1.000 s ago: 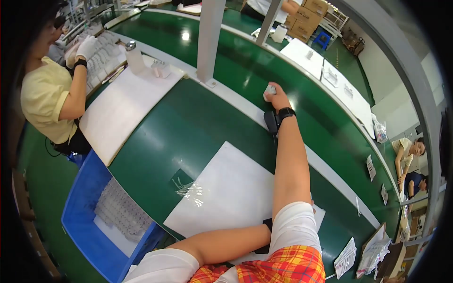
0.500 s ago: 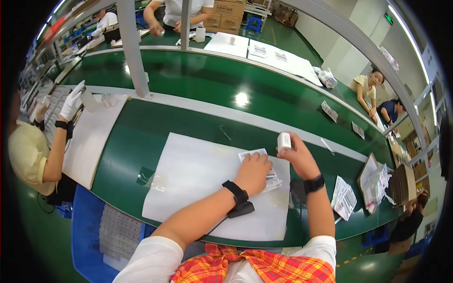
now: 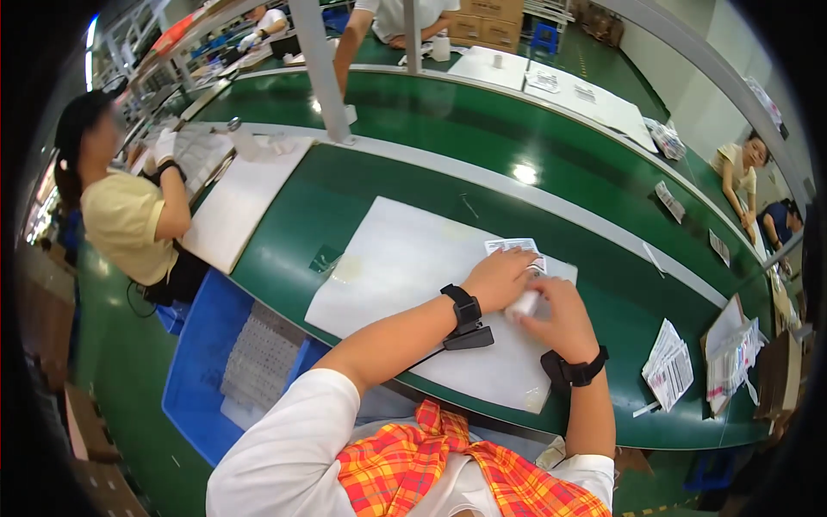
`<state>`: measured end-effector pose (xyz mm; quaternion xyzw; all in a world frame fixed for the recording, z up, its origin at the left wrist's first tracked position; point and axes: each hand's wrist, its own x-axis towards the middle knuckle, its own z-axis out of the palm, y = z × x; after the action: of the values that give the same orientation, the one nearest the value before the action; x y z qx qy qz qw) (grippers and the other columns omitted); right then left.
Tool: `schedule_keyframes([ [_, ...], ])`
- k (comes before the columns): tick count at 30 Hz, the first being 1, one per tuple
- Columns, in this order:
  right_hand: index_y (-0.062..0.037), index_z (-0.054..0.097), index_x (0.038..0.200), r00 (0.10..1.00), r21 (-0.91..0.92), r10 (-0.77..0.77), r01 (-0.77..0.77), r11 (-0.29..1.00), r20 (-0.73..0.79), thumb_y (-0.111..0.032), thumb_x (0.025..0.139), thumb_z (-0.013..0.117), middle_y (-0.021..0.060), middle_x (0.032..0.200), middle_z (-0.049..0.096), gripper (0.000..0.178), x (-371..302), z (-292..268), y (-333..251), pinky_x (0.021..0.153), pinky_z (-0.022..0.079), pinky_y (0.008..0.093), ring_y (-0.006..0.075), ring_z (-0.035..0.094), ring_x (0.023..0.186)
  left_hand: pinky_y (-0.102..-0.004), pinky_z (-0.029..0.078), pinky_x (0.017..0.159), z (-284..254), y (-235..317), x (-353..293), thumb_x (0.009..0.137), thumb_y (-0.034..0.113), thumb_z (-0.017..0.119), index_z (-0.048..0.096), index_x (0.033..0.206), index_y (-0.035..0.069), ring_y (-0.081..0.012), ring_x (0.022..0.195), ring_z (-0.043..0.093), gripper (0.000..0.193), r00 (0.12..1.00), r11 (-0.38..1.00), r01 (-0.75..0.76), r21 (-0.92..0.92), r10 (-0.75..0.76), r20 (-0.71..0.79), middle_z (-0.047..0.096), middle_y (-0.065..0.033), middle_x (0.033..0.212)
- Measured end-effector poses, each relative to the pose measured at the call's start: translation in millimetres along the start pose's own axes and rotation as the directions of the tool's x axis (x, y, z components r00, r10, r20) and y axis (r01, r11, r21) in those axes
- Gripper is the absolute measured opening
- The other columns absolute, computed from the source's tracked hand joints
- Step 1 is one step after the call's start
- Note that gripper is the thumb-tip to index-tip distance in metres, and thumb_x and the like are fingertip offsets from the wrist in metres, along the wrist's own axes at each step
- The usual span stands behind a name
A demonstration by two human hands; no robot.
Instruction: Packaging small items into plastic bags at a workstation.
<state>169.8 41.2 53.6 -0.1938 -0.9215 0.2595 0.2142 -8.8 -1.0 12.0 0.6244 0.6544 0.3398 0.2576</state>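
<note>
My right hand [image 3: 566, 320] grips a small white box [image 3: 522, 306], blurred by motion, low over a white mat [image 3: 388, 267]. Beside it, my left hand [image 3: 500, 280] lies with flattened fingers on a printed paper sheet [image 3: 510, 246]. The fingers of both hands almost meet there, and the left hand covers much of the sheet.
To the right lie a fan of printed sheets [image 3: 668, 369] and a bagged stack of papers [image 3: 732, 362]. A blue bin [image 3: 194, 379] with a grey tray [image 3: 263, 353] stands at lower left. One co-worker [image 3: 129, 215] works at left; another person's arm [image 3: 349, 56] reaches over the far green surface.
My right hand has brought the white box down and left, close to my left hand. The whole view has swung left, showing more of the co-worker there. Across the table, an arm now reaches forward.
</note>
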Motion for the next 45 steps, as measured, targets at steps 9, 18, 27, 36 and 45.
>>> schedule_keyframes([
  [9,-0.0025,0.052,0.091,0.96,-0.074,0.183,-0.202,0.977,-0.212,-0.006,0.071,0.075,0.0139,0.092,0.06,0.031,9.1,16.7,31.6,0.078,0.047,0.0417,0.0339,0.057,0.09,-0.0606,0.027,0.109,22.0,8.6,-15.9,0.093,0.025,0.052,0.039,0.143,0.001,-0.0408,0.136,0.037,0.056,0.991,0.88,-0.098,0.465,0.129,-0.034,0.042,-0.0227,0.145],
  [18,-0.0018,0.05,0.092,0.959,0.094,0.273,-0.265,0.96,-0.081,-0.001,0.081,0.06,0.0176,0.08,0.06,0.014,13.6,19.3,31.7,0.064,0.048,0.0397,0.0354,0.059,0.071,-0.0566,0.036,0.103,21.0,10.6,-11.4,0.083,0.014,0.062,0.046,0.134,0.003,-0.0414,0.128,0.044,0.054,0.977,0.819,-0.071,0.569,0.172,-0.127,0.049,-0.0213,0.136],
  [27,-0.001,0.049,0.09,0.971,0.038,0.195,-0.192,0.981,-0.141,-0.004,0.086,0.051,0.0182,0.077,0.059,0.006,15.4,26.2,25.8,0.063,0.046,0.0361,0.0317,0.059,0.069,-0.0528,0.036,0.103,7.7,15.2,4.1,0.078,0.01,0.063,0.058,0.12,0.003,-0.0353,0.12,0.049,0.042,0.968,0.903,-0.11,0.416,0.191,-0.16,0.056,-0.0164,0.124],
  [36,-0.0017,0.05,0.092,0.948,0.232,0.315,-0.298,0.926,-0.04,-0.003,0.084,0.05,0.0093,0.073,0.054,0.008,15.1,20.5,35.9,0.061,0.042,0.0301,0.0176,0.049,0.063,-0.0583,0.028,0.109,5.1,-11.0,5.8,0.082,0.018,0.059,0.057,0.122,0.004,-0.0351,0.124,0.048,0.043,0.947,0.911,-0.234,0.34,0.293,-0.133,0.057,-0.0166,0.125],
  [45,-0.003,0.048,0.094,0.94,0.234,0.339,-0.32,0.918,-0.044,-0.003,0.084,0.051,0.0081,0.072,0.052,0.01,12.8,21.8,36.2,0.06,0.042,0.0305,0.0169,0.049,0.063,-0.0532,0.033,0.109,7.3,-9.1,5.2,0.082,0.013,0.056,0.058,0.122,0.003,-0.0375,0.129,0.044,0.041,0.946,0.904,-0.225,0.362,0.291,-0.139,0.056,-0.0172,0.131],
])
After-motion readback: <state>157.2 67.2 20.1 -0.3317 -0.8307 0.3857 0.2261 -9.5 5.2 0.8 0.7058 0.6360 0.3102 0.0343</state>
